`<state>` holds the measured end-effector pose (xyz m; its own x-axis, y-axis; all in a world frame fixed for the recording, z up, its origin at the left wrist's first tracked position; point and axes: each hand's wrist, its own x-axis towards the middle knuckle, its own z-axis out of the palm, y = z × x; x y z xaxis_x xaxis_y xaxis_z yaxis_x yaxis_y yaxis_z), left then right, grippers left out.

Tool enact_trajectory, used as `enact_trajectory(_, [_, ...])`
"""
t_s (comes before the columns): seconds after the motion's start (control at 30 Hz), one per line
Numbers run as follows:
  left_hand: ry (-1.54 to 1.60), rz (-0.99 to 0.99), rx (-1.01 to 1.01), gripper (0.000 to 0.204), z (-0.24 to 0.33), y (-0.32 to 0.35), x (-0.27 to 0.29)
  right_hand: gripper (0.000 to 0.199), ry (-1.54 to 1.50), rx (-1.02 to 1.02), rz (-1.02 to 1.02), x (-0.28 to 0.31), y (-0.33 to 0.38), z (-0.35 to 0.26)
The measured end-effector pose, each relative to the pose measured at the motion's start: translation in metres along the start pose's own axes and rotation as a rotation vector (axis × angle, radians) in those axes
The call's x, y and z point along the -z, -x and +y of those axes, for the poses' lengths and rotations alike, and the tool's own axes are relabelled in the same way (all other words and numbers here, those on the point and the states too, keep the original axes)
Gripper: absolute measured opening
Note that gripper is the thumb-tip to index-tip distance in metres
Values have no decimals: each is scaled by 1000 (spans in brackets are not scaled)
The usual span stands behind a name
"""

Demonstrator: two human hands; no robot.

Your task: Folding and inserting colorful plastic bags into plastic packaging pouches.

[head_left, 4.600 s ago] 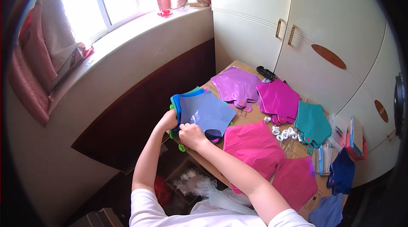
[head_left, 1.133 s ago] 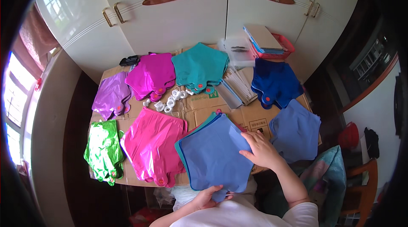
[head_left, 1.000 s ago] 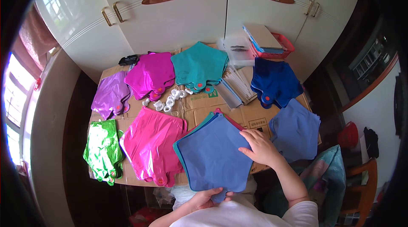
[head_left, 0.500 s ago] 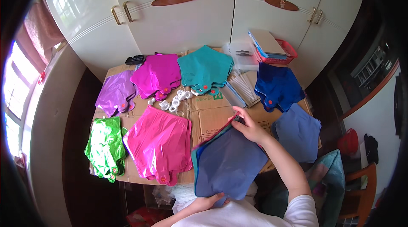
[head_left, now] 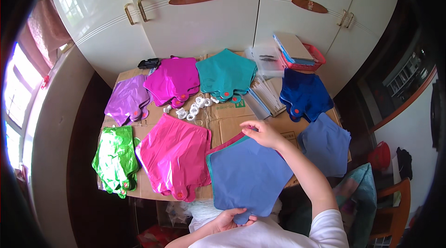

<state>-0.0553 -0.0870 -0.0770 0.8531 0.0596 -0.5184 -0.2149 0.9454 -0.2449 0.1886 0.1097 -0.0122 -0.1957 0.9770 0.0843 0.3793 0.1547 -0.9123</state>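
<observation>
A small stack of flat, uninflated foil balloons (head_left: 251,173) is in front of me, grey-blue on top with teal and dark red edges showing behind. My left hand (head_left: 227,220) is closed around its narrow tail at the bottom, close to my shirt. At the top corner, my right hand (head_left: 264,133) has its fingers and thumb on the edge, the dark red layer beneath them. A pink foil balloon pile (head_left: 174,155) lies just left of the stack, and a grey-blue pile (head_left: 325,145) is to the right, beyond my right forearm.
More foil piles lie on the cardboard-covered table (head_left: 223,118): green (head_left: 114,159), lilac (head_left: 126,99), magenta (head_left: 173,78), teal (head_left: 226,73) and dark blue (head_left: 306,92). White ribbon rolls (head_left: 191,110), thin white sticks (head_left: 270,95) and a red basket (head_left: 316,57) sit among them. White cabinets (head_left: 200,25) stand behind.
The stack's top face has turned flatter toward me and looks lighter. My right hand has shifted slightly left at the top corner, and the dark red edge shows farther out.
</observation>
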Motion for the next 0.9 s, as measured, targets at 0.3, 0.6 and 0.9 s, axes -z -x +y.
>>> enact_trajectory(0.3, [-57, 176, -27, 49, -7, 9, -30, 31, 228, -201, 83, 4, 5, -15])
enact_trajectory(0.6, [-152, -112, 4, 53, 0, 2, -16, 32, 239, -316, -90, 25, 9, -13])
enact_trajectory(0.9, [-367, -72, -80, 56, 2, -5, -15, 27, -30, -402, -341, 45, 38, -1])
